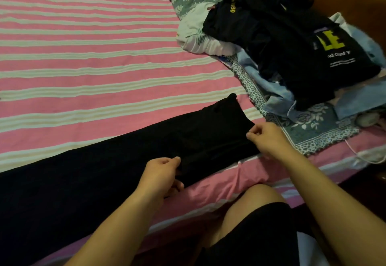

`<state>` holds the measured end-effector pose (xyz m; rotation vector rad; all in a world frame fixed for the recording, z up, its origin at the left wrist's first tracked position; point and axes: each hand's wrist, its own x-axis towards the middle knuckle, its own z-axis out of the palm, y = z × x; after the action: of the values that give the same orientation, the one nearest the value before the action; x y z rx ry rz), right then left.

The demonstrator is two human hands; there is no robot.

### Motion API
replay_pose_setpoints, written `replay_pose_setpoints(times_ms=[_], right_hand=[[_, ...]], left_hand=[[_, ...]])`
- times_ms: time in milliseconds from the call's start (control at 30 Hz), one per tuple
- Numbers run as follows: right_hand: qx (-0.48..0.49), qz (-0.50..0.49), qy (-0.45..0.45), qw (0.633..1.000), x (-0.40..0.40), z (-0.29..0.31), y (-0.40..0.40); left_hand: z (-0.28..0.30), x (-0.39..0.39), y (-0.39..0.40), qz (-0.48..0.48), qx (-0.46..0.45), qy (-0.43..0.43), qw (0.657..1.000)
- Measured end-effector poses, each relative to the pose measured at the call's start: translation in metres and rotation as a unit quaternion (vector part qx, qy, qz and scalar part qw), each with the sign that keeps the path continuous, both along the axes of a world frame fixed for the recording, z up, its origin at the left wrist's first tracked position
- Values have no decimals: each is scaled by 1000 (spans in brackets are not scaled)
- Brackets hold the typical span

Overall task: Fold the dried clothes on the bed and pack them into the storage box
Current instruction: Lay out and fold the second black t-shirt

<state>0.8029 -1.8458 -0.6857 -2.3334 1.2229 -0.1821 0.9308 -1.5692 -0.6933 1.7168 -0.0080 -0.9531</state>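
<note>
**Folding barely begun, pile untouched**

The black trousers [125, 165] lie flat across the striped bed [83, 56], running from 8 o'clock toward centre. The left hand [160, 173] pinches their near edge; the right hand [267, 138] pinches the end corner, fingers curled. An unfolded clothes heap [282, 42] waits at 2 o'clock. No storage box is visible.
</note>
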Motion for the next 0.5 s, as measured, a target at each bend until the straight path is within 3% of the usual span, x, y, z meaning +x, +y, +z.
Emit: replay_pose_setpoints(times_ms=[133, 267, 300, 367, 433, 500], right_hand=[[6, -25, 68, 997, -17, -1, 13], [37, -32, 87, 995, 0, 12, 15], [31, -44, 87, 995, 5, 13, 12], [1, -74, 98, 992, 11, 15, 6], [-9, -93, 130, 987, 10, 12, 1], [-4, -99, 155, 983, 9, 10, -1]], left_hand=[[4, 3, -1, -38, 44, -106, 993], [4, 10, -5, -25, 51, -149, 987], [5, 8, -3, -33, 73, -199, 977], [3, 1, 3, -72, 118, -389, 911], [4, -8, 10, -174, 117, -553, 807], [0, -13, 15, -283, 145, -602, 733]])
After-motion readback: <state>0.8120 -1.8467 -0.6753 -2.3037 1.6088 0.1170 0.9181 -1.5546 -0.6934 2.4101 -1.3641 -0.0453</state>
